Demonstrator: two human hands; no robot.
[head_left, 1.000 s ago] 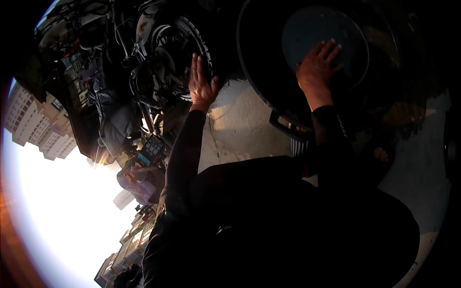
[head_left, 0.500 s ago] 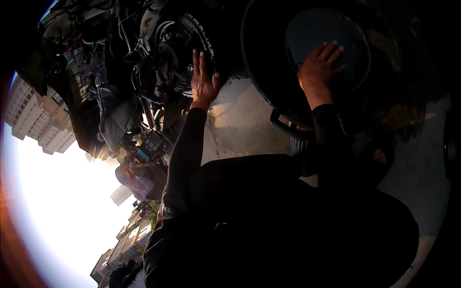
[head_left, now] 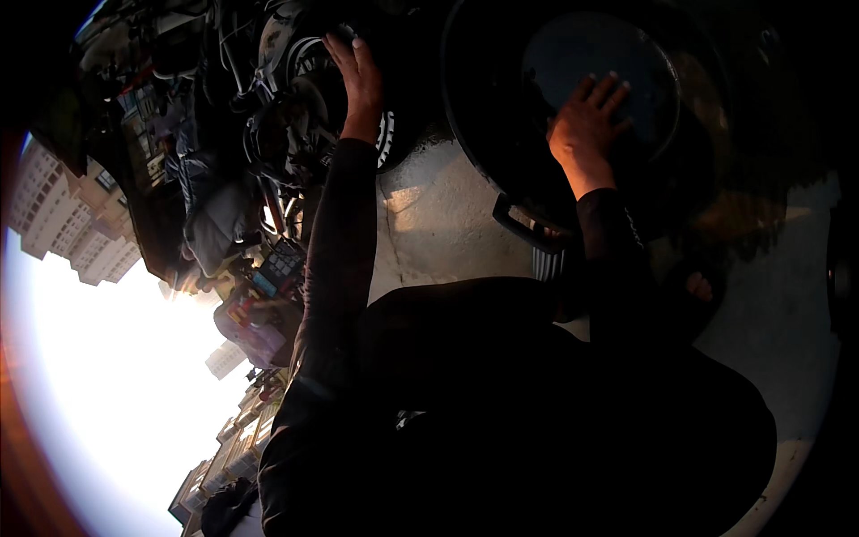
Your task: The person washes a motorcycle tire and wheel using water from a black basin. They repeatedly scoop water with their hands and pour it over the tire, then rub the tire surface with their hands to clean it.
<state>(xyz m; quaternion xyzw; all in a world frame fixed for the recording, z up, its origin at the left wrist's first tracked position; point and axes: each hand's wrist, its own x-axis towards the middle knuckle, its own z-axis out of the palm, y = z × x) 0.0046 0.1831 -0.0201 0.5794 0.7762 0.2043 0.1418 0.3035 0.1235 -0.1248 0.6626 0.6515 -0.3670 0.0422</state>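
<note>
My left hand [head_left: 361,85] is raised with its fingers stretched out, holding nothing. It overlaps the treaded wheel [head_left: 386,141] of a motorbike; I cannot tell whether it touches the tyre. To the right, a large round dark tub [head_left: 455,116] has a looped handle [head_left: 519,224] on its near rim. Palm down, my right hand [head_left: 588,125] spreads its fingers over the bluish-grey round surface [head_left: 573,54] inside the tub. Whether that surface is water or the tub's bottom is too dark to tell.
Pale concrete ground [head_left: 438,233] lies between the wheel and the tub. A ribbed grey object [head_left: 548,265] stands under the handle. Several parked motorbikes fill the upper left, beside a person in grey clothing [head_left: 215,224]. Buildings [head_left: 72,210] and bright sky show at the left.
My left hand has moved farther away and a little left, up across the wheel. My right hand stays spread over the tub, shifted slightly left in view together with the tub.
</note>
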